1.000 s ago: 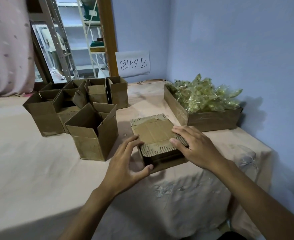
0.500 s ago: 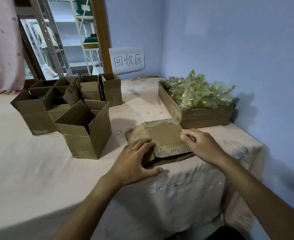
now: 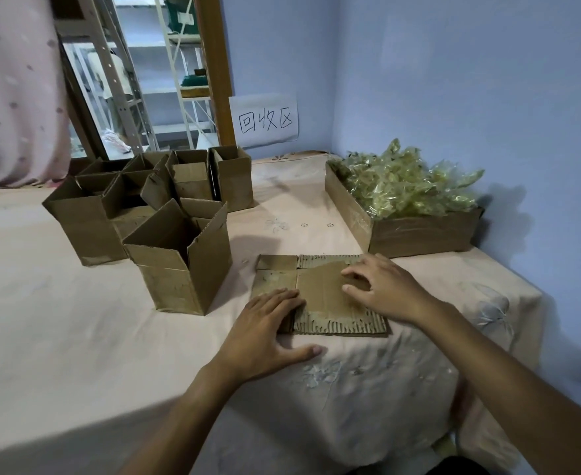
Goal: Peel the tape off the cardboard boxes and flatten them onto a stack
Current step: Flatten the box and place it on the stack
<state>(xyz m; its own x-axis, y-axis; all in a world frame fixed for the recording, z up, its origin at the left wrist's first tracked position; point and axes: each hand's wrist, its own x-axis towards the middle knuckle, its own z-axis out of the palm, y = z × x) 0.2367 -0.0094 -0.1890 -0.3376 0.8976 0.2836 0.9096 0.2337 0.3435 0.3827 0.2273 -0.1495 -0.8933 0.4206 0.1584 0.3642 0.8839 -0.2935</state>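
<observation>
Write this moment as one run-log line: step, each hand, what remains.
step: flattening | left hand: presses flat cardboard | right hand: touches flat cardboard | remaining: open boxes upright

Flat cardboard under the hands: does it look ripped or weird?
Yes. The flattened cardboard is worn: along its near and far edges the top paper is torn away, baring wavy ridges. The left hand and right hand rest on it.
</observation>
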